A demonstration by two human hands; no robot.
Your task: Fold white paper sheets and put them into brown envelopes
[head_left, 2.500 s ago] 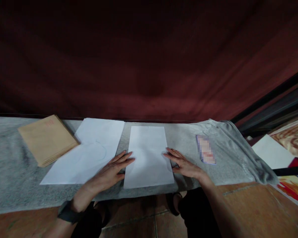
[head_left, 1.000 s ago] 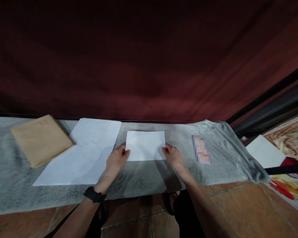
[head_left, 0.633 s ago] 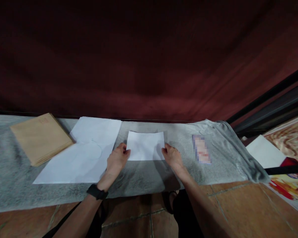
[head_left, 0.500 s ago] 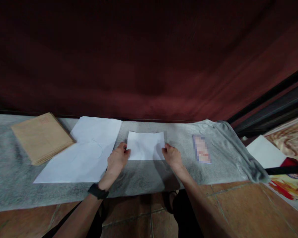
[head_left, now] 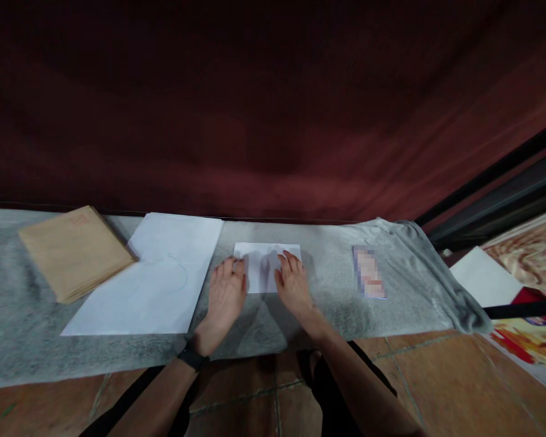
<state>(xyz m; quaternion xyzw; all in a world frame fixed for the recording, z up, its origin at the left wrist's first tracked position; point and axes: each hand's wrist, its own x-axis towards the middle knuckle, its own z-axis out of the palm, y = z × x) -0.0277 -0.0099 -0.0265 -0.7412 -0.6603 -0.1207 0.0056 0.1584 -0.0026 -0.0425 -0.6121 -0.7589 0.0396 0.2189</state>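
A folded white sheet of paper point(head_left: 264, 264) lies on the grey cloth point(head_left: 327, 303) in front of me. My left hand point(head_left: 225, 297) lies flat with fingers stretched out, its fingertips on the sheet's left edge. My right hand point(head_left: 293, 285) also lies flat and open, palm down, pressing on the sheet's right half. Neither hand holds anything. A black band sits on my left wrist.
Left of the folded sheet lies a pile of white papers point(head_left: 155, 279), and beyond it a stack of brown envelopes point(head_left: 73, 252). A small printed card point(head_left: 368, 272) lies to the right. A dark red curtain point(head_left: 273, 121) hangs behind. Coloured printed sheets point(head_left: 528, 340) lie at far right.
The long sheet was folded in half away from me. My hands then let go of its near corners and moved inward to lie flat on it.
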